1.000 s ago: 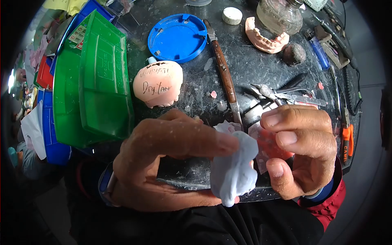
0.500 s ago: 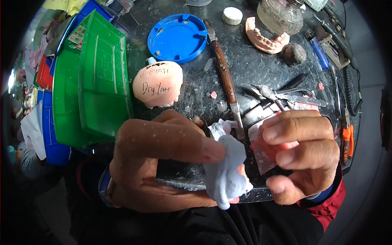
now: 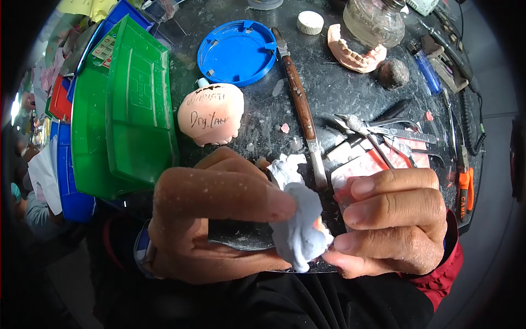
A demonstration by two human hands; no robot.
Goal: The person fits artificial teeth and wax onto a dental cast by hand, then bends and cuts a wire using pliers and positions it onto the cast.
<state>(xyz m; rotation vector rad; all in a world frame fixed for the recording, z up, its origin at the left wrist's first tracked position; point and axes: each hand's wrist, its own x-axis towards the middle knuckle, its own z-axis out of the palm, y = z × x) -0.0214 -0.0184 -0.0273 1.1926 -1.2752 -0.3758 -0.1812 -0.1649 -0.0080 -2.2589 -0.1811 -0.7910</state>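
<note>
My left hand pinches a lumpy grey-blue dental putty piece between thumb and forefinger, with a bit of orange-pink showing at its right side. My right hand has its fingers curled, and a finger and the thumb close on the putty's lower right edge. Just behind lies a crumpled whitish piece, partly hidden by the putty. A pink-stained sheet rests on the bench beyond my right fingers. Beyond my left hand sits a pink dental cast with handwriting on its base.
A wooden-handled knife lies beside a blue lid. Green bins stand at left. Pliers, a horseshoe-shaped tooth cast, a glass jar, a white cap and an orange-handled cutter are on the bench.
My right hand has moved left and its fingers have closed in to the putty's edge. The putty has shifted slightly left and up in my left hand. More of the pink-stained sheet shows.
</note>
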